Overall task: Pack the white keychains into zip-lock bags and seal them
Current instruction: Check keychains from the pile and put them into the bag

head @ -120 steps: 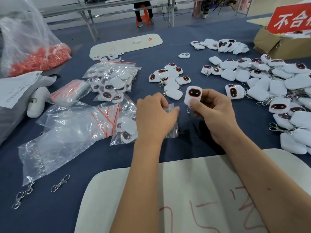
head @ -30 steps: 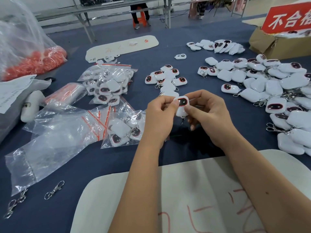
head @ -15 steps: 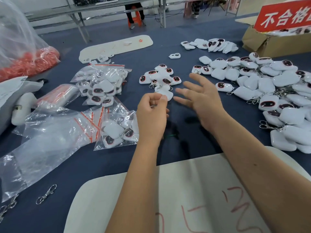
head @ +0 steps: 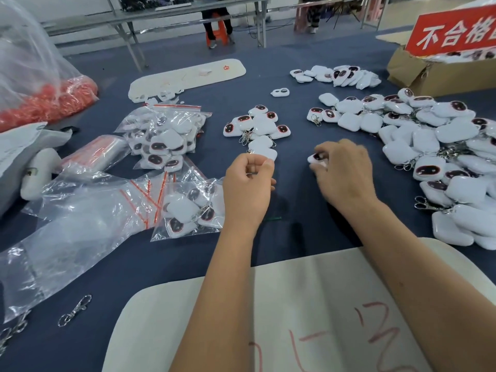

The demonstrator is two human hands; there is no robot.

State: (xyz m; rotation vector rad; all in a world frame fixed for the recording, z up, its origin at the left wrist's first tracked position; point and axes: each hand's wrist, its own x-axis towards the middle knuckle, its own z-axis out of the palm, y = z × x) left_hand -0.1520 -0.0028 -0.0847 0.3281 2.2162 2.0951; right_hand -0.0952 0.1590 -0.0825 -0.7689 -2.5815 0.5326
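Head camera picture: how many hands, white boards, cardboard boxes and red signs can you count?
hands: 2, the left hand and the right hand, which grips a keychain
white boards: 2, far and near
cardboard box: 1
red sign: 1
Total: 6

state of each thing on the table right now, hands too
left hand: fingers curled, what it pinches is unclear
right hand: curled round a keychain
filled bags: piled, keychains inside
near bag: keychains inside, lying flat
loose keychains: heaped, unbagged
box: open
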